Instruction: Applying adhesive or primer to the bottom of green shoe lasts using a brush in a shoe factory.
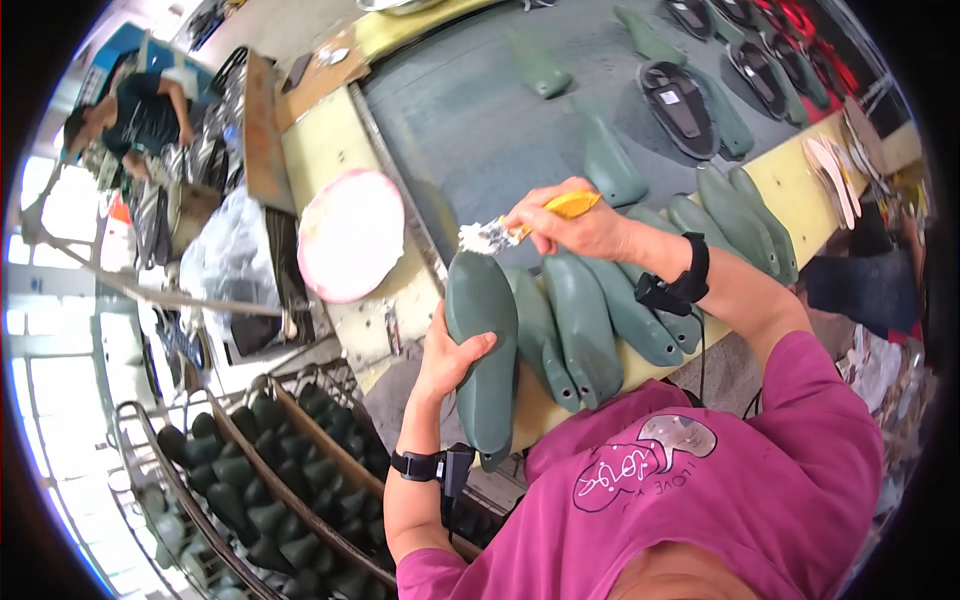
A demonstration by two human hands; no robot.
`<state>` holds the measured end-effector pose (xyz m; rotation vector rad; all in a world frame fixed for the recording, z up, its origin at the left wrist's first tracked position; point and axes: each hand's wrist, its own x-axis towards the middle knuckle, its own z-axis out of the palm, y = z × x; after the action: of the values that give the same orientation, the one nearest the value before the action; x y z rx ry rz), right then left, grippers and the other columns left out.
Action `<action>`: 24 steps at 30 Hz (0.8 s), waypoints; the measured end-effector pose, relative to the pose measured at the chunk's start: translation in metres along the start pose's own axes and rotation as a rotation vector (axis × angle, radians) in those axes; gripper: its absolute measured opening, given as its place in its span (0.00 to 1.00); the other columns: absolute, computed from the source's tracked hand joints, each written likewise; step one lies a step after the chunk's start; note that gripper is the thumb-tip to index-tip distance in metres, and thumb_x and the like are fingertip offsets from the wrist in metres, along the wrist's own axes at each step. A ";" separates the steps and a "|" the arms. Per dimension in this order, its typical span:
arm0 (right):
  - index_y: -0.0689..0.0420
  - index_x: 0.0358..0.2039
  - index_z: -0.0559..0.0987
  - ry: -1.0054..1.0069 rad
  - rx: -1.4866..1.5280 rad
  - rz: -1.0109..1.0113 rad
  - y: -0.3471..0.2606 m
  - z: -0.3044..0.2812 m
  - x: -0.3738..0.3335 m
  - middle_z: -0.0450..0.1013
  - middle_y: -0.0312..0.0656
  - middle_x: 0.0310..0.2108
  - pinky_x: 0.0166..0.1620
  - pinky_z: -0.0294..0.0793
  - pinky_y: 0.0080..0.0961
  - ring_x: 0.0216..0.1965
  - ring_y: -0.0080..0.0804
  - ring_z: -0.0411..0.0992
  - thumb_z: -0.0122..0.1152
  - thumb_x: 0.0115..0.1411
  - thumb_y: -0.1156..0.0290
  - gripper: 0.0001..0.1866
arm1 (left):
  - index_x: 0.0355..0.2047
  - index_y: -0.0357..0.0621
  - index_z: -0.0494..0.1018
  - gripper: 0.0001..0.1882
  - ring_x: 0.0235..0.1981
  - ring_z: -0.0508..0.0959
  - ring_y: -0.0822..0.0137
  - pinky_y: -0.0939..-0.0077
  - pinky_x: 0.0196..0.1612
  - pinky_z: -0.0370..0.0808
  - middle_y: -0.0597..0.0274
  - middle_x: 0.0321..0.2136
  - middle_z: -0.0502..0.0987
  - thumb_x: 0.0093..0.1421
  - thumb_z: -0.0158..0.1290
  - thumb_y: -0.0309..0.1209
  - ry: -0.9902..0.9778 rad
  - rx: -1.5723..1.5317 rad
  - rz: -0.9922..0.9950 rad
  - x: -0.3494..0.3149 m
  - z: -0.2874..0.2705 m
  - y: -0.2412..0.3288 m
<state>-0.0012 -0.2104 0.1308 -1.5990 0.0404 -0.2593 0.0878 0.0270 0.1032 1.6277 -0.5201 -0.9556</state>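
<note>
My left hand (452,352) grips a dark green shoe last (482,340) with its sole side up, the thumb lying across it. In my right hand (570,225) is a brush with a yellow handle (574,204). White paste coats its bristles (484,238), which sit at the toe end of the held last; whether they touch it I cannot tell. Just right of it, several more green lasts (583,325) lie side by side along the table edge. A round pink-rimmed dish (352,235), white inside, stands to the left.
On the grey conveyor belt (440,130) are lasts and dark shoe uppers (678,108). Pale insole-shaped pieces (832,182) lie at the right. A wire rack of green lasts (265,490) stands lower left. Another person (140,110) works at the far left.
</note>
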 end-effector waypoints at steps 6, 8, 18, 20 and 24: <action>0.57 0.30 0.77 0.068 -0.273 -0.059 0.041 -0.047 -0.025 0.70 0.32 0.17 0.22 0.66 0.17 0.16 0.19 0.66 0.47 0.60 0.66 0.11 | 0.47 0.31 0.60 0.30 0.36 0.73 0.68 0.74 0.40 0.72 0.54 0.37 0.71 0.44 0.57 0.28 -0.124 -0.082 -0.041 0.050 0.031 0.016; 0.58 0.30 0.77 0.109 -0.259 0.138 0.053 -0.061 -0.043 0.70 0.33 0.16 0.21 0.66 0.17 0.15 0.18 0.66 0.49 0.59 0.66 0.11 | 0.47 0.31 0.60 0.30 0.36 0.73 0.67 0.74 0.40 0.72 0.54 0.37 0.71 0.44 0.57 0.28 -0.105 -0.084 -0.040 0.084 0.028 0.009; 0.62 0.31 0.78 0.357 -0.024 0.483 0.035 -0.096 -0.083 0.69 0.35 0.13 0.21 0.66 0.16 0.15 0.18 0.66 0.49 0.58 0.68 0.12 | 0.34 0.32 0.64 0.24 0.30 0.74 0.63 0.69 0.32 0.72 0.49 0.30 0.73 0.42 0.62 0.34 0.304 0.409 0.097 0.348 -0.058 -0.025; 0.63 0.30 0.78 0.480 0.029 0.556 0.035 -0.097 -0.097 0.69 0.37 0.13 0.20 0.65 0.16 0.15 0.19 0.66 0.49 0.58 0.68 0.13 | 0.33 0.29 0.64 0.26 0.33 0.73 0.61 0.68 0.38 0.71 0.48 0.32 0.73 0.42 0.62 0.36 0.388 0.595 0.245 0.393 -0.080 -0.017; 0.64 0.31 0.78 0.568 0.072 0.622 0.042 -0.095 -0.110 0.69 0.36 0.13 0.19 0.63 0.15 0.14 0.19 0.65 0.48 0.59 0.67 0.14 | 0.46 0.29 0.64 0.33 0.43 0.73 0.53 0.66 0.46 0.68 0.43 0.40 0.73 0.46 0.58 0.41 0.402 0.834 0.229 0.460 -0.137 -0.034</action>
<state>-0.1209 -0.2853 0.0755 -1.3234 0.9371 -0.2142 0.4574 -0.2299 -0.0661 2.3577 -0.8644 -0.2024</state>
